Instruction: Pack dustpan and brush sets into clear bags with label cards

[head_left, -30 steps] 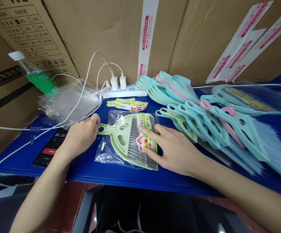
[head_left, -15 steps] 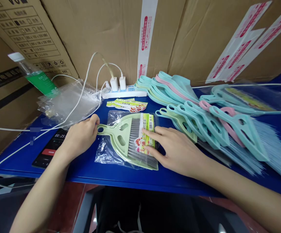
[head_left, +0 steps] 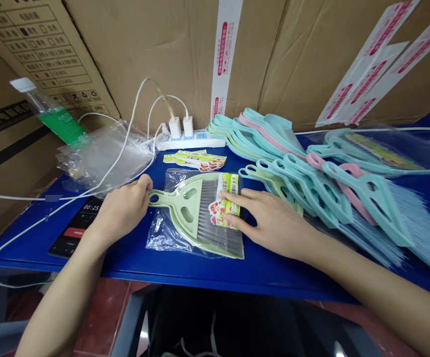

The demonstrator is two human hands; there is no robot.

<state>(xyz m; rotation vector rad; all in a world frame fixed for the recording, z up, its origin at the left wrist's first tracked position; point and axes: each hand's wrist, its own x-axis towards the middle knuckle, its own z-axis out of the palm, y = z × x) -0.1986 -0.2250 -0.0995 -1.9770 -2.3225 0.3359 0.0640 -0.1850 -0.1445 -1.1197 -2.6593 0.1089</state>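
One green-labelled bottle point(head_left: 62, 126) is at the far left, its base hidden by a heap of clear bags point(head_left: 107, 151); nearer the edge lies a phone point(head_left: 76, 225), partly covered by the left forearm, its clock digits cut off. Next comes the left hand point(head_left: 128, 207), knuckles up, fingers curled narrow at the looped handle end of a light green brush point(head_left: 197, 210) and its matching dustpan point(head_left: 215, 249). The fingertips are tucked away, so I cannot tell whether they pinch plastic or film. Brush and dustpan lie flat on the blue table point(head_left: 144, 270), between the hands, with bag film point(head_left: 159, 230) spread about them. Across the bristles sits a printed card point(head_left: 220, 209); the step in hand looks like setting that card straight. Glare leaves unclear whether it lies under film. The right hand point(head_left: 274, 220) has index finger and thumb apart, tips at the card, gripping nothing; its other fingers are partly hidden. The next move, I judge, calls for light fingertip pressure and a steady handle. Farther right, loose brushes point(head_left: 334, 203) overlap and hide one another, the last bristles cut off at the edge.
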